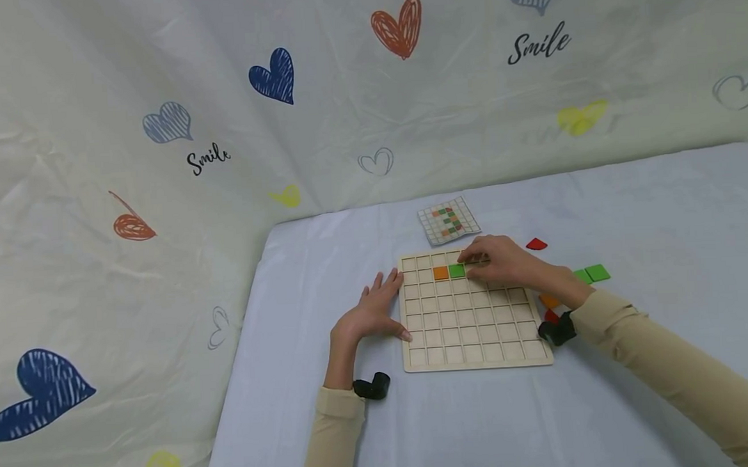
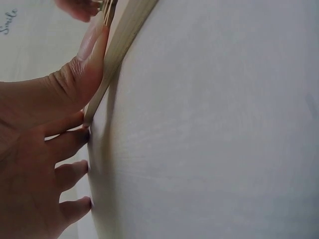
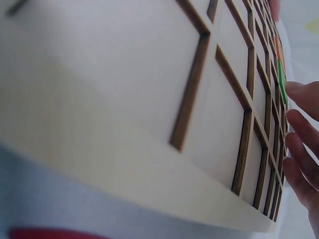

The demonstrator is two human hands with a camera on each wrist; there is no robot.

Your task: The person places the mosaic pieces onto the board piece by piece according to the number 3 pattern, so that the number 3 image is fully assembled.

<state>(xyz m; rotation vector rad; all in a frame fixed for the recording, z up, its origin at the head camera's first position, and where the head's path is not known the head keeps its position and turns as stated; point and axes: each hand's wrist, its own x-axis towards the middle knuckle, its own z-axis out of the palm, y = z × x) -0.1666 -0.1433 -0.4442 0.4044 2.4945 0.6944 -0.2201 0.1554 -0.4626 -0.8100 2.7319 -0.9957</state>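
A wooden grid board point(image 1: 480, 362) lies flat on the table. An orange tile point(image 1: 441, 273) and a green tile point(image 1: 456, 271) sit side by side in cells of its upper rows. My right hand point(image 1: 500, 259) is over the board, fingertips at the green tile's right side; in the right wrist view a fingertip point(image 3: 294, 86) touches or nearly touches that tile, the other fingers being spread. My left hand point(image 1: 372, 314) rests at the board's left edge with fingers spread, and its thumb point(image 2: 89, 64) presses against the wooden rim in the left wrist view.
A pattern card point(image 1: 449, 220) with a coloured grid lies behind the board. To the right are a red piece point(image 1: 536, 244), green tiles point(image 1: 598, 272), an orange tile point(image 1: 549, 301) and another red piece point(image 1: 551, 315), partly hidden by the right arm. A heart-printed cloth point(image 1: 343, 109) hangs behind the table.
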